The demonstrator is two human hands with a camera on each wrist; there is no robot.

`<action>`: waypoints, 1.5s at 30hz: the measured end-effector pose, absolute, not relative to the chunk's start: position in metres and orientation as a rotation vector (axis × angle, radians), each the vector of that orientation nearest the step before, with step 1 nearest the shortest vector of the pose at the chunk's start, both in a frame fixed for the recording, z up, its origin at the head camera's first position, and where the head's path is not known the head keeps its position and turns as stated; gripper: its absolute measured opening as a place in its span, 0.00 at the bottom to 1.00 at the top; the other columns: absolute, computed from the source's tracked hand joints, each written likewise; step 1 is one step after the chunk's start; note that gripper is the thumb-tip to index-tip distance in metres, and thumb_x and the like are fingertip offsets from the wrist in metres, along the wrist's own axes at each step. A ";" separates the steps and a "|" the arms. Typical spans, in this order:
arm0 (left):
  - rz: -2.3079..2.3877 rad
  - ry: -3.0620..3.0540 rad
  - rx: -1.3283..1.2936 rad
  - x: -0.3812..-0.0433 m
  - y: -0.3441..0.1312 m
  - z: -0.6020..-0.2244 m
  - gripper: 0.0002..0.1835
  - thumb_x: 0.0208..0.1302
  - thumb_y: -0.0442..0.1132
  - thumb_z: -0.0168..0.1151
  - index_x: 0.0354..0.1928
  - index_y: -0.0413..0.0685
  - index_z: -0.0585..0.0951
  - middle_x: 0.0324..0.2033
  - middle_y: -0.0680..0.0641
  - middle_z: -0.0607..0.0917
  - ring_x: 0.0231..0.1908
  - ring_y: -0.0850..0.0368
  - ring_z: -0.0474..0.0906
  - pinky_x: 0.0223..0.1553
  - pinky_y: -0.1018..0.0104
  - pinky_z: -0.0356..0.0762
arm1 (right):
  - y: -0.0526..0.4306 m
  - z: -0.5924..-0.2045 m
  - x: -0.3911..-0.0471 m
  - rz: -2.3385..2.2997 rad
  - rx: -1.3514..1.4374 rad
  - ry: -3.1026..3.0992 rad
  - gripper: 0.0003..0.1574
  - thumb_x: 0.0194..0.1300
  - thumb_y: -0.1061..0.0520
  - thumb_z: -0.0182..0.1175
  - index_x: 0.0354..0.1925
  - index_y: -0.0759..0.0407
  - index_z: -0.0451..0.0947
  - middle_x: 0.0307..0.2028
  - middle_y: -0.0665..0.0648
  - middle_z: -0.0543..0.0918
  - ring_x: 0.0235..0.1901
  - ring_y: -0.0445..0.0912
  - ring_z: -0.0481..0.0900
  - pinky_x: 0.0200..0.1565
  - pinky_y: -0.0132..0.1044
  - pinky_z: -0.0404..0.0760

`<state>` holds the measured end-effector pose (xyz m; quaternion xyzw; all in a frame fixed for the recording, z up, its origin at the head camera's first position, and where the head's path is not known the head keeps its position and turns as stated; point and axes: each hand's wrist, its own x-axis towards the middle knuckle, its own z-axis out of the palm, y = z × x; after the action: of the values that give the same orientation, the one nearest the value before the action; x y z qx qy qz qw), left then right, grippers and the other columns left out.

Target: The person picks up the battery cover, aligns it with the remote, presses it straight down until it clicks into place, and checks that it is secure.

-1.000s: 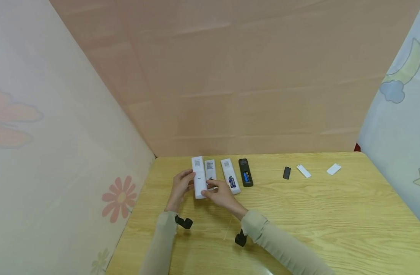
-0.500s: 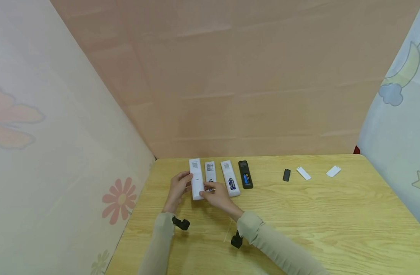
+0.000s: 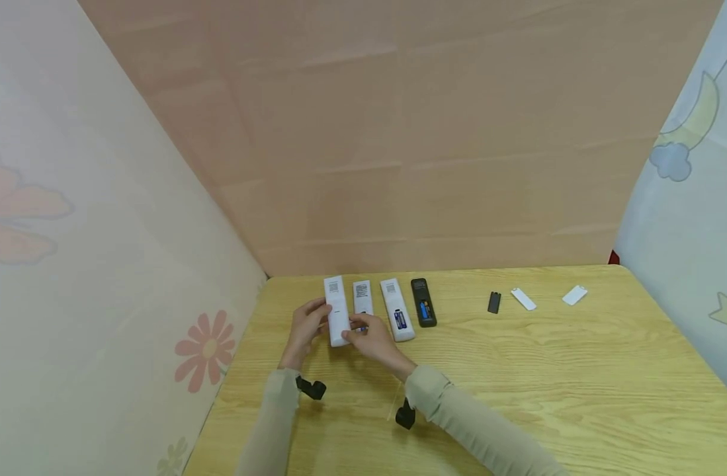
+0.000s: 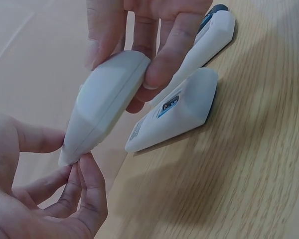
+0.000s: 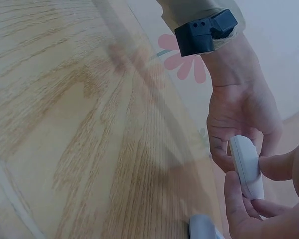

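Note:
A white remote control [image 3: 337, 312] is held back side up above the table, its battery cover in place. My left hand [image 3: 303, 330] grips its left edge about midway. With thumb and fingers, my right hand [image 3: 372, 338] holds the near end. The left wrist view shows the remote's rounded end between the right thumb and fingers, and the left fingertips pinching it farther along. Just right of it lies a second white remote [image 3: 362, 297] with its battery compartment uncovered, partly hidden by the right hand.
Another white remote [image 3: 393, 301] and a black remote [image 3: 423, 304] lie alongside, batteries showing. Farther right are a black battery cover [image 3: 494, 303], a slim white cover [image 3: 524, 299] and a wider white cover [image 3: 575, 295]. Fabric walls border the wooden table [image 3: 518, 383].
The held remote and both hands have drifted slightly left. Both hands keep their hold. The other remotes and the loose covers stay in place.

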<state>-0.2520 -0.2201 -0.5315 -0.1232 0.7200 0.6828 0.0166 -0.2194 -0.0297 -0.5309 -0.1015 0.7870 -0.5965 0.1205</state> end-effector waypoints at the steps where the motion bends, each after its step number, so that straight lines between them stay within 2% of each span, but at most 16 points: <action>1: 2.123 2.238 -0.380 -0.252 -0.221 -0.532 0.22 0.69 0.44 0.64 0.62 0.46 0.80 0.54 0.43 0.82 0.50 0.47 0.82 0.47 0.56 0.83 | -0.030 -0.531 -0.219 -1.739 -0.293 2.298 0.32 0.69 0.50 0.65 0.66 0.61 0.73 0.52 0.57 0.80 0.44 0.47 0.81 0.40 0.38 0.84; 15: 2.098 2.257 -0.411 -0.253 -0.224 -0.541 0.23 0.70 0.44 0.64 0.63 0.43 0.78 0.56 0.41 0.82 0.49 0.48 0.82 0.54 0.47 0.80 | -0.034 -0.546 -0.224 -1.771 -0.271 2.314 0.28 0.67 0.52 0.67 0.62 0.61 0.77 0.53 0.58 0.81 0.44 0.47 0.83 0.39 0.37 0.85; 22: 2.034 2.319 -0.456 -0.255 -0.223 -0.551 0.21 0.70 0.43 0.63 0.62 0.43 0.80 0.54 0.40 0.83 0.44 0.52 0.82 0.49 0.54 0.83 | -0.037 -0.550 -0.223 -1.787 -0.301 2.337 0.25 0.68 0.56 0.66 0.61 0.64 0.77 0.54 0.61 0.82 0.48 0.50 0.84 0.44 0.37 0.85; 28: 2.030 2.352 -0.508 -0.255 -0.220 -0.555 0.19 0.70 0.42 0.64 0.59 0.43 0.82 0.51 0.40 0.84 0.42 0.55 0.82 0.41 0.63 0.84 | -0.041 -0.559 -0.227 -1.853 -0.263 2.267 0.23 0.67 0.61 0.66 0.58 0.68 0.78 0.51 0.65 0.83 0.39 0.50 0.87 0.39 0.41 0.87; 33: 2.014 2.367 -0.513 -0.255 -0.219 -0.562 0.19 0.71 0.42 0.63 0.59 0.42 0.82 0.50 0.40 0.84 0.41 0.55 0.82 0.38 0.65 0.84 | -0.043 -0.564 -0.226 -1.848 -0.250 2.280 0.23 0.67 0.62 0.66 0.58 0.69 0.78 0.50 0.67 0.83 0.34 0.53 0.88 0.35 0.41 0.87; 39: 2.007 2.412 -0.522 -0.257 -0.221 -0.565 0.18 0.70 0.41 0.63 0.58 0.41 0.82 0.48 0.40 0.85 0.39 0.56 0.82 0.36 0.66 0.84 | -0.047 -0.565 -0.226 -1.859 -0.310 2.321 0.22 0.67 0.63 0.66 0.57 0.71 0.79 0.47 0.69 0.85 0.33 0.55 0.88 0.31 0.35 0.86; 45: 1.958 2.463 -0.540 -0.257 -0.222 -0.567 0.17 0.70 0.41 0.63 0.57 0.41 0.83 0.47 0.40 0.85 0.39 0.56 0.82 0.36 0.66 0.84 | -0.050 -0.567 -0.226 -1.810 -0.317 2.358 0.22 0.68 0.61 0.65 0.57 0.69 0.80 0.49 0.66 0.85 0.34 0.50 0.88 0.30 0.31 0.84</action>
<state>-0.2567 -0.2220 -0.5671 -0.1693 0.7712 0.6131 -0.0253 -0.2259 -0.0496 -0.5666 -0.1058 0.7864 -0.6038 0.0760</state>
